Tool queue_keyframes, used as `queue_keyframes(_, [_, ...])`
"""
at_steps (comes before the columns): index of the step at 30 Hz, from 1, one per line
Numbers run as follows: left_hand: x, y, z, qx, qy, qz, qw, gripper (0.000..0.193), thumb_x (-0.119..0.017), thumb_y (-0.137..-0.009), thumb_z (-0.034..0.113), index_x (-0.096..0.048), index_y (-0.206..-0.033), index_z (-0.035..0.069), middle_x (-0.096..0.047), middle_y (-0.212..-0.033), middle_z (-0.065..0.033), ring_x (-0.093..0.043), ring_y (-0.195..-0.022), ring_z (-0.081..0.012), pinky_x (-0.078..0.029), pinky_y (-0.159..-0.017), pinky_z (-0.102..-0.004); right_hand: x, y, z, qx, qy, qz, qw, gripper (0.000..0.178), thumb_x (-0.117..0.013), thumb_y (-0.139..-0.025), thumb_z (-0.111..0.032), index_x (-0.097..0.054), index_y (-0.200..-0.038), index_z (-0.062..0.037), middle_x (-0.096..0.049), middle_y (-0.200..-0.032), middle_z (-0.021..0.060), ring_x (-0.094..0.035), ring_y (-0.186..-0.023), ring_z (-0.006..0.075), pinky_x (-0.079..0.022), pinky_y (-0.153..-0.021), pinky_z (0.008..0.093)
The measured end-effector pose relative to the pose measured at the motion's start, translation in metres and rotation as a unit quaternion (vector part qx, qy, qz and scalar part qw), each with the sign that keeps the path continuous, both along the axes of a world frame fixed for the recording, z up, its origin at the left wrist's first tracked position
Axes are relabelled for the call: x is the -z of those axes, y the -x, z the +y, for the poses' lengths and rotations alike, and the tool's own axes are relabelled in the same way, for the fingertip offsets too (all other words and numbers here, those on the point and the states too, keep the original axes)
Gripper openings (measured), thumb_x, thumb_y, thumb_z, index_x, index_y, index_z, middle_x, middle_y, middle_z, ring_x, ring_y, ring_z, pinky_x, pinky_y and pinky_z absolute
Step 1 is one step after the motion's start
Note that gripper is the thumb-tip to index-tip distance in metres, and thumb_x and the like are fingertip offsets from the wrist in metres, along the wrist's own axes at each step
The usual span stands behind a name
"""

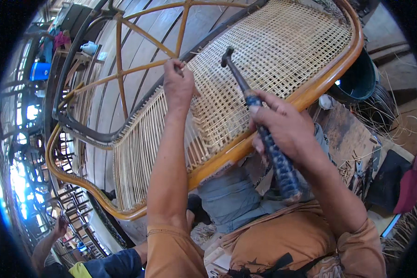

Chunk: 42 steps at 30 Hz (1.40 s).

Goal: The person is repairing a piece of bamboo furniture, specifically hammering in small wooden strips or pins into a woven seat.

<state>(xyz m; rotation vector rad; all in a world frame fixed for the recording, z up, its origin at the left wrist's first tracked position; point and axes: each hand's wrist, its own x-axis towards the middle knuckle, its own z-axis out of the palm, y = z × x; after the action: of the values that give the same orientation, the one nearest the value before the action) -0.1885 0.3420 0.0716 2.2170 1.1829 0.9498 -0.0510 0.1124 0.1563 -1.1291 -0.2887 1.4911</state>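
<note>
A hammer [235, 74] with a dark metal head and a blue-black wrapped handle is gripped in my right hand [282, 123]. Its head hangs over the woven cane panel [282, 41], apart from it as far as I can tell. My left hand [178, 85] is closed in a pinch at the panel's far edge; what its fingers hold is too small to make out. The panel fills a curved, varnished rattan frame [245, 143]. Its right part is a tight weave, while bare parallel cane strands [134, 148] stretch across the left part.
Beyond the panel rise rattan braces [148, 34] and a dark curved rail [85, 132]. A dark green bucket [359, 81] stands at the right, with pliers [358, 170] and cane scraps near it. Another person's hand [60, 225] shows at lower left. A blue container [40, 71] sits at far left.
</note>
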Motion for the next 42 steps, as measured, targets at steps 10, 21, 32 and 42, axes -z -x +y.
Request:
queue_keyframes(10, [0.000, 0.000, -0.003, -0.011, -0.015, 0.034, 0.999, 0.020, -0.050, -0.075, 0.008, -0.046, -0.094, 0.006, -0.056, -0.080, -0.0183, -0.058, -0.073, -0.0360, -0.046, -0.069, -0.0434, 0.003, 0.017, 0.021, -0.140, 0.018, 0.005, 0.990, 0.020, -0.045, -0.088, -0.018, -0.049, -0.099, -0.0022, -0.053, -0.069, 0.0057, -0.051, -0.043, 0.0147, -0.042, -0.038, 0.0282])
queue_keyframes(21, [-0.010, 0.009, 0.013, 0.003, 0.002, -0.033, 0.999, 0.015, -0.053, -0.077, 0.008, -0.047, -0.091, 0.004, -0.053, -0.076, -0.0133, -0.056, -0.067, -0.0258, -0.046, -0.068, -0.0356, 0.004, 0.010, 0.025, -0.060, 0.007, -0.019, 0.998, 0.034, -0.047, -0.092, -0.020, -0.044, -0.121, -0.0041, -0.050, -0.071, 0.0019, -0.049, -0.043, 0.0078, -0.040, -0.032, 0.0212])
queue_keyframes(32, [-0.002, 0.002, 0.012, 0.003, 0.013, -0.033, 0.999, 0.016, -0.053, -0.076, 0.005, -0.047, -0.091, 0.003, -0.052, -0.073, -0.0100, -0.052, -0.062, -0.0215, -0.045, -0.064, -0.0336, 0.011, 0.014, 0.040, -0.047, 0.018, -0.077, 0.996, 0.032, -0.049, -0.089, -0.022, -0.051, -0.110, 0.0022, -0.052, -0.067, 0.0046, -0.053, -0.046, 0.0135, -0.043, -0.043, 0.0262])
queue_keyframes(42, [0.008, -0.001, 0.022, 0.005, -0.070, 0.016, 0.997, 0.015, -0.051, -0.076, 0.006, -0.047, -0.091, 0.005, -0.056, -0.075, -0.0148, -0.060, -0.070, -0.0319, -0.048, -0.067, -0.0402, 0.010, 0.019, 0.055, -0.075, 0.043, -0.008, 0.996, 0.023, -0.046, -0.087, -0.018, -0.051, -0.097, 0.0022, -0.051, -0.065, 0.0069, -0.055, -0.048, 0.0175, -0.047, -0.043, 0.0336])
